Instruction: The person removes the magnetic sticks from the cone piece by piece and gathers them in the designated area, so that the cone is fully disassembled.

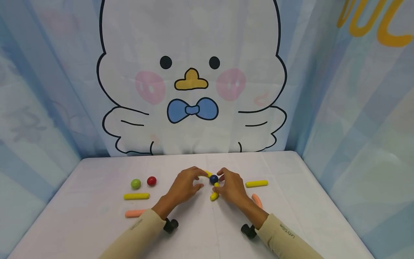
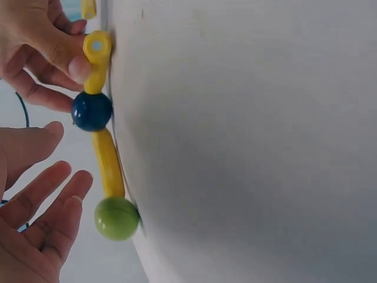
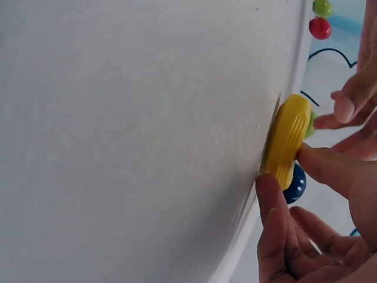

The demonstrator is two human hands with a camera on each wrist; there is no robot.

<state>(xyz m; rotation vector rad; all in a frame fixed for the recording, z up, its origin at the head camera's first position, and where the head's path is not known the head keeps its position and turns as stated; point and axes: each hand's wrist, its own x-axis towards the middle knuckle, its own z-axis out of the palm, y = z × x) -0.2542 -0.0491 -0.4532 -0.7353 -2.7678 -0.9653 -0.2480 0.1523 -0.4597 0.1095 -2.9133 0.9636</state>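
Observation:
A short chain lies at the table's middle: a yellow stick (image 2: pixel 96 62), a dark blue ball (image 2: pixel 92 111), a second yellow stick (image 2: pixel 109 165) and a green ball (image 2: pixel 116 217). My right hand (image 1: pixel 223 181) pinches the near yellow stick (image 3: pixel 284 146) between thumb and finger, beside the blue ball (image 1: pixel 213 178). My left hand (image 1: pixel 198 180) hovers over the far stick with its fingers (image 2: pixel 56 194) relaxed and slightly apart from it, holding nothing. In the head view my left hand hides the chain's green ball.
Loose on the white table (image 1: pixel 97 233): a green ball (image 1: pixel 136 183), a red ball (image 1: pixel 151 181), a yellow stick (image 1: pixel 136 196) and an orange stick (image 1: pixel 134 213) at left; a yellow stick (image 1: pixel 256 183) and an orange stick (image 1: pixel 257 200) at right. A cartoon-duck curtain (image 1: pixel 191 36) closes the back.

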